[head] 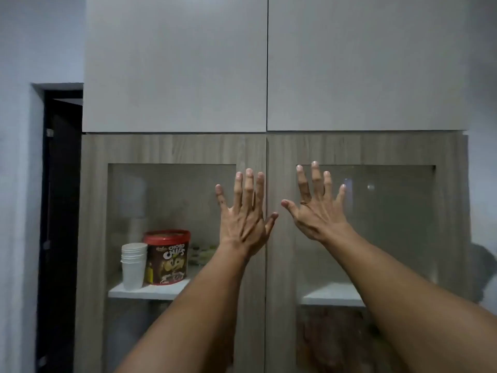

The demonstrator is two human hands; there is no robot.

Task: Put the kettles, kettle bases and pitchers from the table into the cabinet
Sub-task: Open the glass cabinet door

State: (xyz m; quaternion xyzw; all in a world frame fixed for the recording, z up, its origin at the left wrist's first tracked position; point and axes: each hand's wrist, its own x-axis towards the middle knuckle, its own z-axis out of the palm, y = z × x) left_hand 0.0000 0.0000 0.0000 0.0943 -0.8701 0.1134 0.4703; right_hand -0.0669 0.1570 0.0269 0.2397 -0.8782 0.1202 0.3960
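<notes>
left hand (243, 222): fingers straight, spread, holding nothing
right hand (318, 215): same, at its 3 o'clock
cabinet (172, 149): 12 o'clock ahead, both glass doors closed
inside: paper cups (133, 265), tub (167, 258), 8 o'clock of left hand

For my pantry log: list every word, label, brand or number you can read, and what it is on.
"CHOCO CHIPS": on the front of the red-lidded brown tub.
Small word left of "CHOCO" on that tub: too blurred to read.
Stack of white paper cups: no print visible.
No other text.
</notes>
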